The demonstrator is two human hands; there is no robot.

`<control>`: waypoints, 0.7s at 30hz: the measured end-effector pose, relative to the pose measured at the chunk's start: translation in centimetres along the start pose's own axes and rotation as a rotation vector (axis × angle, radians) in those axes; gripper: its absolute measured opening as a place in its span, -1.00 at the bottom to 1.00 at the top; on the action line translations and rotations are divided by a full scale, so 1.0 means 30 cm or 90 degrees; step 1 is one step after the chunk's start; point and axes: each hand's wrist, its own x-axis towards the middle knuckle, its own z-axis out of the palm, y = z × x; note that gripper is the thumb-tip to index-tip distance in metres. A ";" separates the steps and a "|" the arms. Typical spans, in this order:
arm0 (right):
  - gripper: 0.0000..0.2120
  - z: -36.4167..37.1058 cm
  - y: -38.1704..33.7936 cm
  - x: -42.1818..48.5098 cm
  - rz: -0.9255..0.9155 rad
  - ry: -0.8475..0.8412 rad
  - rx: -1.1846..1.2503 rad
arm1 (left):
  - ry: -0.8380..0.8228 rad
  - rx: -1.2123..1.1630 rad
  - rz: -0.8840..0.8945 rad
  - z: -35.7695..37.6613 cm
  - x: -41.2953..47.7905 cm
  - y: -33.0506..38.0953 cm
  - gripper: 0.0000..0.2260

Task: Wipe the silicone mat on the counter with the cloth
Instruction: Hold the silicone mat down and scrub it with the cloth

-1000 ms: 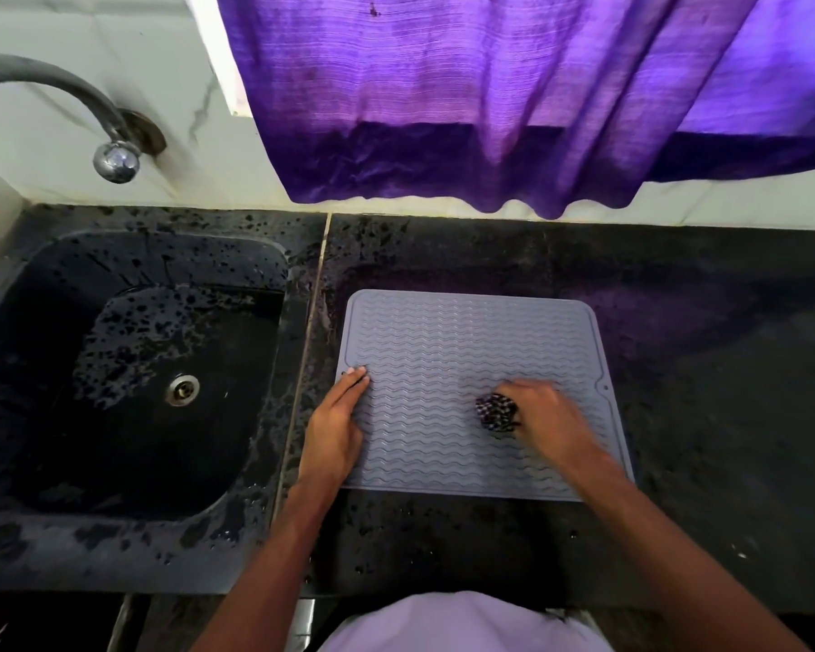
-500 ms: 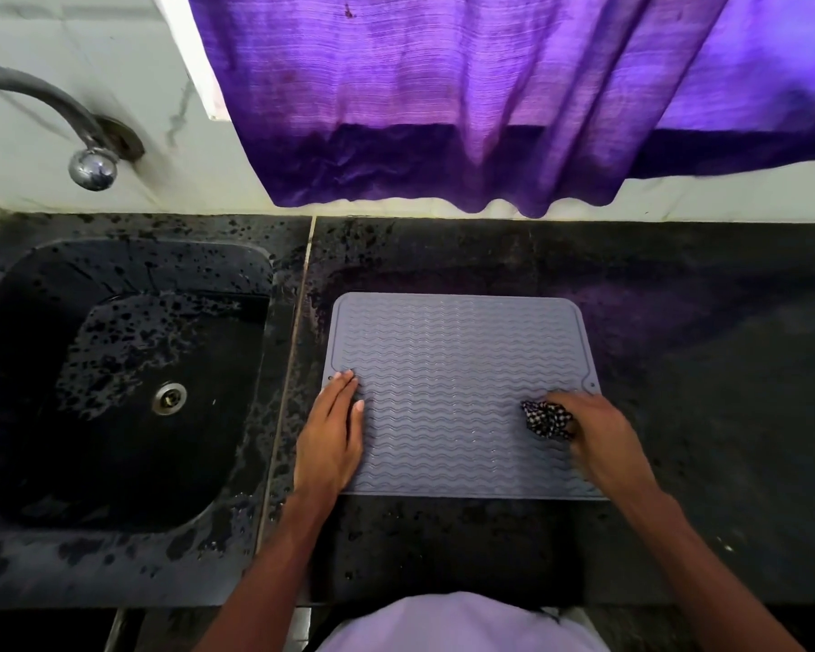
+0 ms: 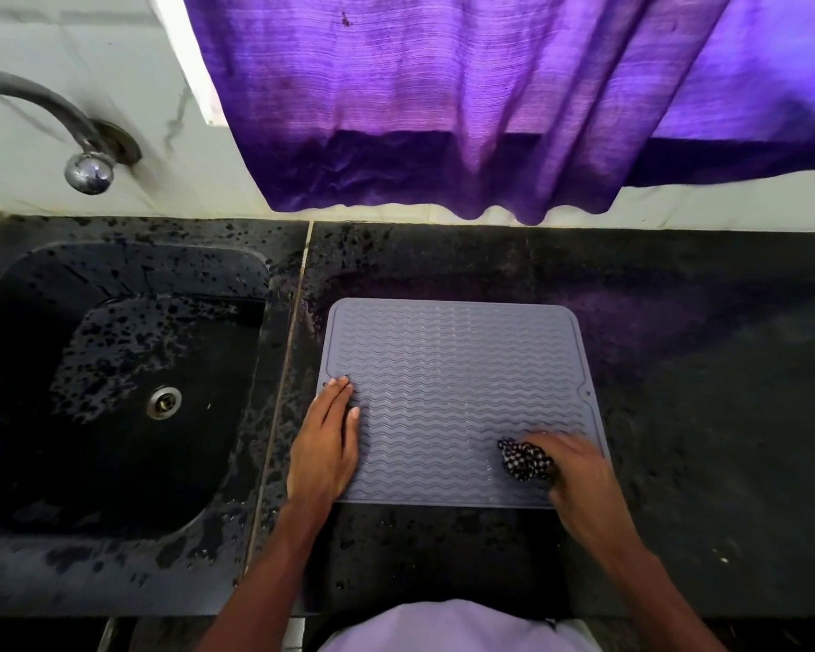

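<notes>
**Cloth drops back toward the mat's near right corner**

Since half a second ago the checked cloth has slid nearer and slightly left on the grey silicone mat, after reaching the right edge. It sits bunched into a small wad, touching the ridged face close to the near right corner. The right hand is closed around the wad, fingers curled over it and blurred with motion, which suits a pressing stroke along the wavy grooves. The left hand lies flat with fingers pressed together on the mat's near left edge, most likely to pin the light mat so it does not creep across the wet surface. The mat lies on the dark surface just right of the black sink, below a purple curtain. The far half looks yet to be covered in this pass.
</notes>
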 end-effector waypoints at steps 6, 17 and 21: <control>-0.28 0.007 -0.032 0.021 0.008 -0.004 0.047 | -0.002 -0.004 0.000 0.005 0.002 -0.008 -0.48; -0.26 0.072 -0.158 0.048 -0.041 -0.060 0.079 | 0.002 -0.027 0.000 0.006 0.005 -0.011 -0.48; -0.29 0.123 -0.209 0.049 -0.070 -0.094 0.055 | 0.001 -0.050 -0.001 -0.001 0.007 -0.010 -0.50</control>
